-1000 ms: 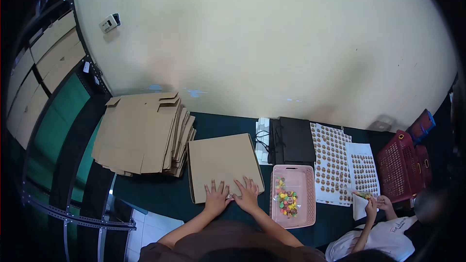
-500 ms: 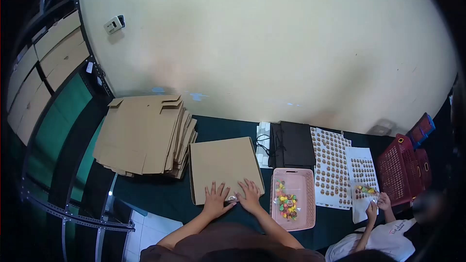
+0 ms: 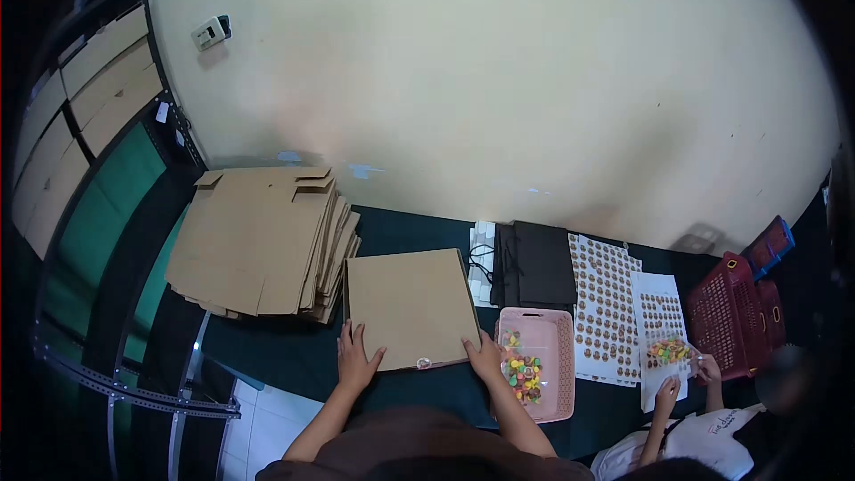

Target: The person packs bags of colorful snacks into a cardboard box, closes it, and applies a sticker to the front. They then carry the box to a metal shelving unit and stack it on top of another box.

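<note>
A closed flat cardboard box point(image 3: 411, 307) lies in front of me, with a small round clear sticker point(image 3: 424, 363) at the middle of its front edge. My left hand point(image 3: 356, 361) grips the box's front left corner, fingers along the side and thumb by the front edge. At the front right corner my right hand point(image 3: 485, 358) has its thumb on the lid and its fingers around the side. Just right of that hand is a pink plastic basket point(image 3: 559, 365) containing colourful wrapped sweets point(image 3: 525, 376).
Flattened cardboard boxes point(image 3: 245, 245) are stacked at the left. Black paper bags point(image 3: 545, 265) and sticker sheets point(image 3: 607, 312) lie right of the box. Beyond them, a co-worker's hands point(image 3: 704, 367) hold a clear packet of sweets point(image 3: 668, 353) near a dark red basket point(image 3: 723, 316).
Both my hands have moved from the lid's front edge outward to the box's two front corners, uncovering the round sticker. The co-worker's packet has shifted slightly.
</note>
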Motion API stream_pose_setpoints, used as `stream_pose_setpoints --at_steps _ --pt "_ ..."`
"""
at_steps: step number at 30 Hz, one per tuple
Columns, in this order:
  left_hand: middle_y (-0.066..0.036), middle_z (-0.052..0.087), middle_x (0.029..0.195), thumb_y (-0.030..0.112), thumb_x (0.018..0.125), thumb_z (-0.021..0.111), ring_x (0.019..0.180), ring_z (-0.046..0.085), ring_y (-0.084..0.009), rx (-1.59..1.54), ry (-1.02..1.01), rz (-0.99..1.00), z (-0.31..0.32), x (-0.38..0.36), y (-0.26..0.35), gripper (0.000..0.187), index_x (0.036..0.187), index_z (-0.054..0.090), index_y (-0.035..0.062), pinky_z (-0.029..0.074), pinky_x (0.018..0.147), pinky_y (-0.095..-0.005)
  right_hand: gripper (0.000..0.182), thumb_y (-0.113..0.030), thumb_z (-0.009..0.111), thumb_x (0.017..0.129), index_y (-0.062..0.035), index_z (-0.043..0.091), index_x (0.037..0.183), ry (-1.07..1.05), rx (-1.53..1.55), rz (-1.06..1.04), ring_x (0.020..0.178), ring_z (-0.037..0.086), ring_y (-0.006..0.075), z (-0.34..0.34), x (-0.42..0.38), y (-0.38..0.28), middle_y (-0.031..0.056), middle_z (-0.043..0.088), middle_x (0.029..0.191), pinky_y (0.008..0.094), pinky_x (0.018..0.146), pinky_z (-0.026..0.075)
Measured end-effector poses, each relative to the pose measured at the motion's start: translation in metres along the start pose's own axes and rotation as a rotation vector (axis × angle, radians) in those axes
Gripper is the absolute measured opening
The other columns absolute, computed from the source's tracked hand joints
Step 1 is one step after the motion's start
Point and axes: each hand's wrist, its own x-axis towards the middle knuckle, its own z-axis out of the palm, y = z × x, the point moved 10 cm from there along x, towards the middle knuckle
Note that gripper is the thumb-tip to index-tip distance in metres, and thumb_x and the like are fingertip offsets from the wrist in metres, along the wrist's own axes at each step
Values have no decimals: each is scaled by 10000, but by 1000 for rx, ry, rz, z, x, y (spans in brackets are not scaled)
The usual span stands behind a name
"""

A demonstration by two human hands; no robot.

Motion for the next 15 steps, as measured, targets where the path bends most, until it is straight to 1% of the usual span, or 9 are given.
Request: stream_pose_setpoints --at_steps 2,3,5,6,8,9,11,12,15 --pt "-254 173 1410 316 724 712 1314 178 -412 -114 146 5 -11 -2 0 751 1311 342 32 200 1056 -511 553 -440 543 822 -68 483 1227 -24 -94 0 1050 536 349 -1 -3 -10 194 605 1064 487 970 255" --pt "-254 173 1410 316 724 712 1314 178 -412 -116 146 5 -8 -2 -2 751 1311 342 32 200 1056 -511 553 -440 543 822 -68 483 1227 -23 -96 0 1050 536 349 0 -3 -10 194 605 1064 487 970 255" --pt "-254 308 1357 252 674 769 1268 327 -348 -299 286 -165 -9 -1 -26 775 1283 363 -3 302 1024 -436 534 -409 543 833 -54 475 1226 -14 -119 -36 1026 548 365 1 -5 -11 218 596 1066 469 951 313" --pt "-254 308 1357 252 674 769 1268 327 -348 -300 283 -162 -7 4 -34 775 1283 363 -3 302 1024 -436 534 -409 543 833 -54 475 1226 -11 -120 -34 1026 548 365 1 -6 -13 218 596 1066 469 951 313" --pt "-220 477 1240 220 672 778 1155 482 -272 -739 -189 -521 52 8 -70 744 1259 393 -27 384 963 -351 511 -371 558 845 -31 480 1218 -55 132 56 1004 571 339 4 -11 -10 214 598 1064 398 901 400" --pt "-179 566 1143 187 714 744 1059 554 -216 -699 -118 -434 35 14 -60 669 1252 414 -36 424 906 -301 511 -371 558 845 -31 480 1218 -48 135 58 1004 571 339 -3 -11 -16 214 598 1064 398 901 400" --pt "-181 556 1158 174 728 731 1077 542 -219 -751 -74 -364 3 21 -27 665 1265 402 -37 418 913 -304 476 -313 565 862 -1 483 1213 22 318 -5 1002 577 272 -29 -6 -32 187 603 1059 316 845 444" --pt "-183 546 1172 161 742 718 1095 531 -222 -802 -22 -307 -17 23 -9 661 1279 390 -38 411 920 -308 448 -272 557 877 27 488 1205 119 377 -112 993 567 210 -41 1 -34 150 609 1048 298 857 430" --pt "-181 518 1210 154 788 675 1128 501 -224 -841 -36 -234 -52 25 33 661 1322 331 -31 386 945 -310 413 -238 536 883 22 494 1200 210 564 -23 1066 543 243 -88 -2 -62 171 579 1123 321 921 392"
